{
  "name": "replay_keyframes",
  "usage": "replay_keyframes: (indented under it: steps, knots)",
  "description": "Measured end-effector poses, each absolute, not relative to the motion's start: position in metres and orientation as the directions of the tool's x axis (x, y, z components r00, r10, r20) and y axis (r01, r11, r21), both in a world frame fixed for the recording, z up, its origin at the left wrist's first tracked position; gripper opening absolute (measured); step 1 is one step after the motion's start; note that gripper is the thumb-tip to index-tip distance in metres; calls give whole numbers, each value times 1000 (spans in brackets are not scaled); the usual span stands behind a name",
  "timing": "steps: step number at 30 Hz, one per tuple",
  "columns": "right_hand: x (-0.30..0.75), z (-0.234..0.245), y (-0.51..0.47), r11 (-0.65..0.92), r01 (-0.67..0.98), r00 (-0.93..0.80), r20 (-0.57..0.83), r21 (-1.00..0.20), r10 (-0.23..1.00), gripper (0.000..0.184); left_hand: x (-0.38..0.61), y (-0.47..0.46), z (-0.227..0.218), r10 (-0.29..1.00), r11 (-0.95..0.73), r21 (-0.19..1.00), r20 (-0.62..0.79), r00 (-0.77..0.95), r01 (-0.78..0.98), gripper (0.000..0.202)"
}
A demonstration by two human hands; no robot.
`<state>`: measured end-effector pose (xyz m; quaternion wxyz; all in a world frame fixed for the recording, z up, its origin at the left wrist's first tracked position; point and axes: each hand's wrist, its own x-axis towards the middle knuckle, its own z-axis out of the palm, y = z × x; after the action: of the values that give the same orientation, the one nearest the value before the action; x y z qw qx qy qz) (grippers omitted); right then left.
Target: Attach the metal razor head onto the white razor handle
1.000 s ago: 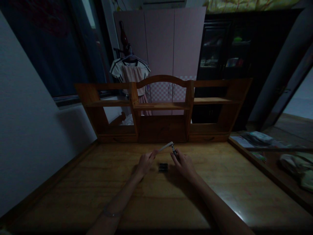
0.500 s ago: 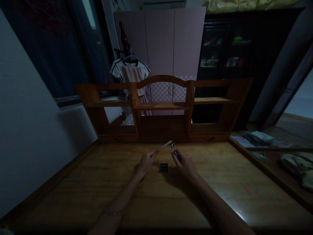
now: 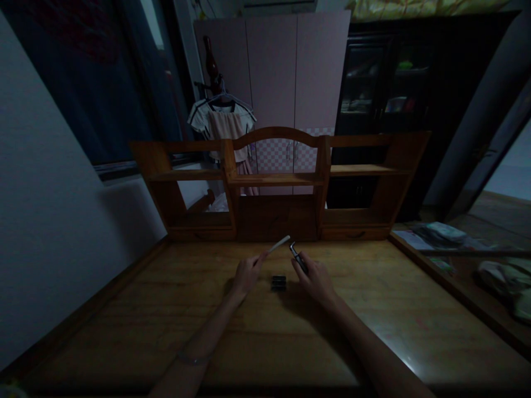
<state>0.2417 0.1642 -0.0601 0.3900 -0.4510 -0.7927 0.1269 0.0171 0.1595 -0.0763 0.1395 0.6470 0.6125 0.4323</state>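
My left hand (image 3: 248,275) is closed around the lower end of a slim pale stick (image 3: 279,243), which slants up to the right. Its exact kind is too small and dark to make out. In my right hand (image 3: 314,278) is a tool with a dark handle and a bent metal neck (image 3: 295,252), tilted up to the left. The stick's tip and the metal end are close together with a small gap between them. Below and between both hands, several small dark pieces (image 3: 279,283) with shiny edges lie in a short stack of rows on the wooden desk (image 3: 265,337).
A wooden shelf unit (image 3: 274,179) stands along the desk's far edge. A white wall (image 3: 50,221) borders the left side. To the right, a lower surface holds papers (image 3: 440,235) and a pale bag (image 3: 501,282). The room is dim.
The pale stick's tip has shifted slightly up and left, widening its gap from the metal end. Both hands keep nearly the same place and hold. The dark pieces stay put on the desk.
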Motion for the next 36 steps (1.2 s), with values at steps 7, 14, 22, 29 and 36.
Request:
replay_keyframes:
  steps: [7,14,22,29,36]
  knots:
    - [242,-58,163,566,619,-290,511,-545,809,28,18,158,-73,929,-177,683,355,-110,709,59]
    - [242,-58,163,567,616,-286,516,-546,808,29,21,154,-70,905,-272,681,421,-60,680,56]
    - [241,-57,162,564,625,-282,517,-540,808,30,20,152,-69,888,-240,658,445,-112,714,54]
    - [242,-61,164,560,617,-263,525,-554,809,33,19,153,-69,890,-121,607,418,-185,785,55]
    - [243,-60,165,548,629,-266,509,-552,818,33,18,153,-68,896,-194,618,428,-120,762,56]
